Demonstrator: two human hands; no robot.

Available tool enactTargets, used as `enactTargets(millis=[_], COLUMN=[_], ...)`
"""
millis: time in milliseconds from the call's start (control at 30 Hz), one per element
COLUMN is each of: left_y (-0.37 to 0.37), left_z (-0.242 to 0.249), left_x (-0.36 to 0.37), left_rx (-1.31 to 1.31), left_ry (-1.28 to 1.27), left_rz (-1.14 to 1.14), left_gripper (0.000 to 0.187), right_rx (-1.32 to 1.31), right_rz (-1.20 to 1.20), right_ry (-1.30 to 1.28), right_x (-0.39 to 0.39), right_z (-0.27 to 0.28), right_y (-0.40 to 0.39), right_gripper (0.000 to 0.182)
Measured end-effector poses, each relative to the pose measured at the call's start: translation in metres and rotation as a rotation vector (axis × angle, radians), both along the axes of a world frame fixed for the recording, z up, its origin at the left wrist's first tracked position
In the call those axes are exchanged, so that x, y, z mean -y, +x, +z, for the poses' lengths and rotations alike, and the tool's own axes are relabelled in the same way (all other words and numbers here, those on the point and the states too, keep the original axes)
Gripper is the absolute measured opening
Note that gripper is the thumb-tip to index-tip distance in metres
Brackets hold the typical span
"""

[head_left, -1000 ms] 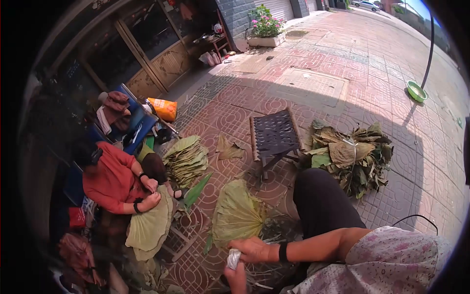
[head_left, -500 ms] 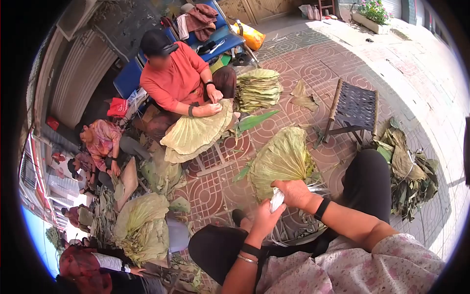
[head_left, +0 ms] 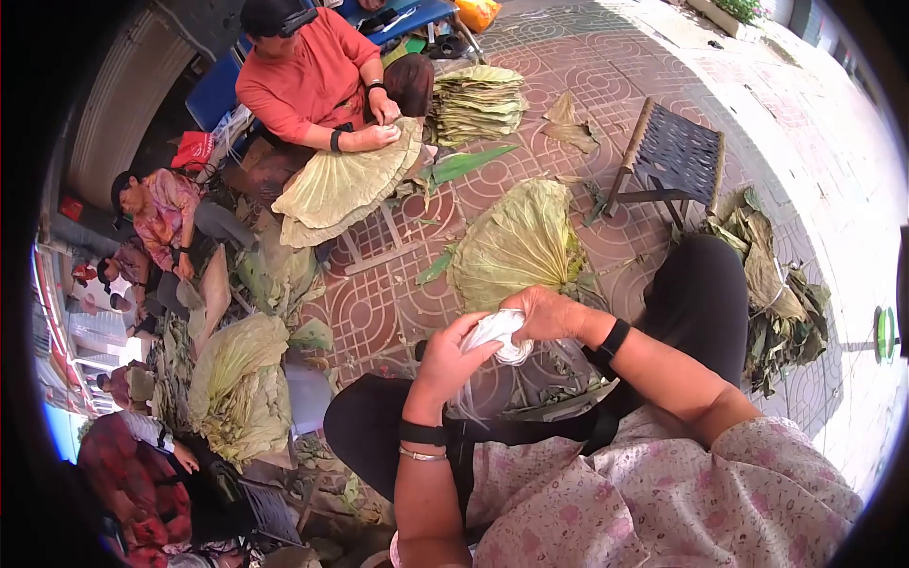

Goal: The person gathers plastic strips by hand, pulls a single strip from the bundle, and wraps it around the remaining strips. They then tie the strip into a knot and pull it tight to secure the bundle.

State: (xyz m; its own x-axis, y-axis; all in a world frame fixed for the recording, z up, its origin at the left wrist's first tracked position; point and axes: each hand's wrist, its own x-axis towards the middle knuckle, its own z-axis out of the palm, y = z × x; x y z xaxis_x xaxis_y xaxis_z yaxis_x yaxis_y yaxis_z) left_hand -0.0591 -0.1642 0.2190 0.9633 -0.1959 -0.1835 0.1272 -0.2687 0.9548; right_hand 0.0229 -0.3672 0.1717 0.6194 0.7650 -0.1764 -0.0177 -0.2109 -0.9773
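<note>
patterned red paving in bright sun runs under everything, with a row of people seated along its shaded edge. both of the wearer's hands meet over the lap: the left hand (head_left: 445,360) has its fingers curled up around a bundle of white string (head_left: 500,331), and the right hand (head_left: 544,314) closes over the same bundle from above, so both grip it. just beyond, a large lotus leaf (head_left: 516,241) lies spread on the paving, touched by neither hand and not visibly tied; i judge the work on it barely begun. farther out, a folded leaf stack (head_left: 476,102) sits finished beside a person in an orange top (head_left: 317,80), a woven stool (head_left: 674,156) stands empty, and a loose leaf heap (head_left: 772,284) waits at the right.
</note>
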Motion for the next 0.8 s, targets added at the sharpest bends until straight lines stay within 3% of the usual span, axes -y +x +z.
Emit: enactTargets(millis=[167,400,633,800], left_y=[-0.001,0.004,0.002,-0.003], left_z=[0.007,-0.024,-0.052,-0.046], left_x=[-0.005,0.024,0.012,0.007], left_rx=[0.109,0.416,0.306,0.189], left_ry=[-0.154,0.222,0.057,0.018], left_rz=[0.082,0.278,0.243,0.123], left_gripper=[0.035,0.029,0.033,0.042], right_rx=[-0.301,-0.692,-0.605,-0.487], right_rz=[-0.001,-0.141,-0.256,-0.356], right_ry=[0.194,0.556,0.597,0.494], right_x=[-0.005,-0.014,-0.023,-0.027], right_z=[-0.004,-0.002,-0.005,-0.005], right_y=[-0.002,-0.016,-0.024,-0.026], right_gripper=[0.03,0.042,0.047,0.044])
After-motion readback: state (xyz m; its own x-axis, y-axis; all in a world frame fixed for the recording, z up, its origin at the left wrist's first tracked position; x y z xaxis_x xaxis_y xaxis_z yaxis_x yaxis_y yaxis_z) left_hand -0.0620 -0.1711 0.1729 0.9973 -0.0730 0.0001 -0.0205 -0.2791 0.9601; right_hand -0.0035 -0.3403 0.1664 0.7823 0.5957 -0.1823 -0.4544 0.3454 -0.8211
